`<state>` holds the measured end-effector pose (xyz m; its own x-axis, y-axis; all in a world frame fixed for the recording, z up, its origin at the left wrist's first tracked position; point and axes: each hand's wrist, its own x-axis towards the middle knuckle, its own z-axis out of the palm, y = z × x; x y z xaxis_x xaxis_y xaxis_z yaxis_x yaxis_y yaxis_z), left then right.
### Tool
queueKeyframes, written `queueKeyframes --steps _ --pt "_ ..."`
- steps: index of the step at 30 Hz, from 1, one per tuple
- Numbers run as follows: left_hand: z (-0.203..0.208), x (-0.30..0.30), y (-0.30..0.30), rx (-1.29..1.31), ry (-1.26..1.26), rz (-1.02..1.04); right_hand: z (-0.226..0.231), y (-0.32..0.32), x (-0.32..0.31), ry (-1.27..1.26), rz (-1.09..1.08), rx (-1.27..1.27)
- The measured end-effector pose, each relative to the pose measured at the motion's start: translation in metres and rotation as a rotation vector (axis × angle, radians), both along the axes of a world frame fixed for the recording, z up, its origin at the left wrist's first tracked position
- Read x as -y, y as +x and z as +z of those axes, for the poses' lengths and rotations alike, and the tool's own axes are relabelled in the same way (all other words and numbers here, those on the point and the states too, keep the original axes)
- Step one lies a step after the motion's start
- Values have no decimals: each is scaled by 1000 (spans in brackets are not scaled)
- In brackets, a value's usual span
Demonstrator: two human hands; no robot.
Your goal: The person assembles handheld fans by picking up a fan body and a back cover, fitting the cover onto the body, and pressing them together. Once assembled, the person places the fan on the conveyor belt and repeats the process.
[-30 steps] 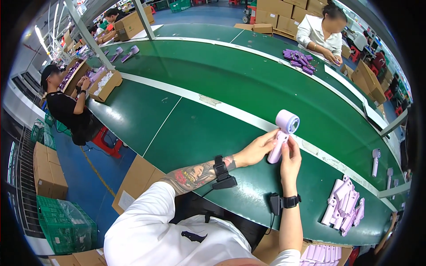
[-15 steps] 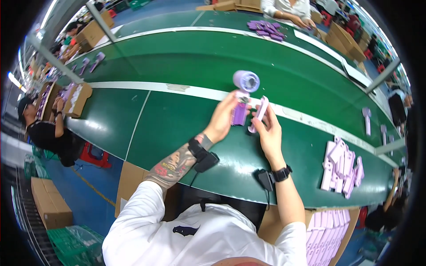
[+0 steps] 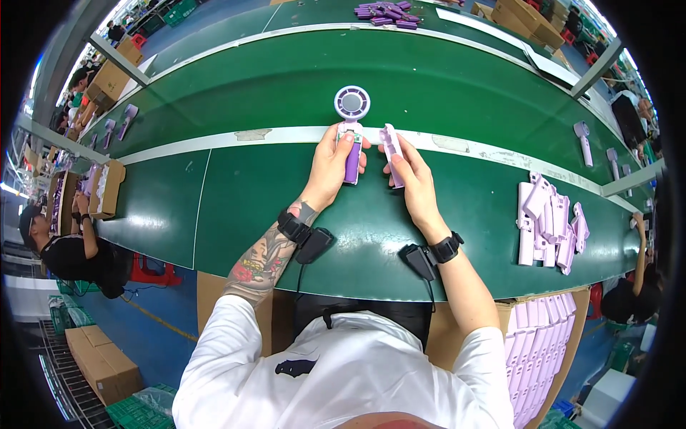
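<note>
My left hand (image 3: pixel 331 166) grips a lilac handheld fan (image 3: pixel 352 104) by its handle, round head pointing away from me. The handle's front is uncovered, showing a purple battery cell (image 3: pixel 352 163) and a small green circuit board (image 3: pixel 349 137) by my thumb. Just to the right, my right hand (image 3: pixel 414 176) is closed on a pale lilac handle cover (image 3: pixel 392 154), held upright with its hollow side toward the fan. A narrow gap separates cover and fan. Both hands are over the near side of the green workbench (image 3: pixel 286 229).
Handle covers (image 3: pixel 549 222) lie piled at the right; more fill a cardboard box (image 3: pixel 568 357) below the bench edge. A white divider strip (image 3: pixel 286 135) crosses the bench. Other fans (image 3: pixel 584 143) lie beyond it. Purple parts (image 3: pixel 386 14) are heaped at the far side. A co-worker (image 3: pixel 71 236) sits left.
Both hands have shifted left with the fan and cover. The fan has turned so its round face and open handle show toward me. My head view has tilted nearer to my body.
</note>
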<state>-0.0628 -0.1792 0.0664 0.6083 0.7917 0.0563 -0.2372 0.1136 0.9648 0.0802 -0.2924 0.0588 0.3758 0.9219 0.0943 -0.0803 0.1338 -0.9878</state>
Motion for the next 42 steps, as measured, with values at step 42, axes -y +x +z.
queueKeyframes --steps 42 --pt "-8 15 11 56 26 -127 6 -20 -5 12 -76 178"
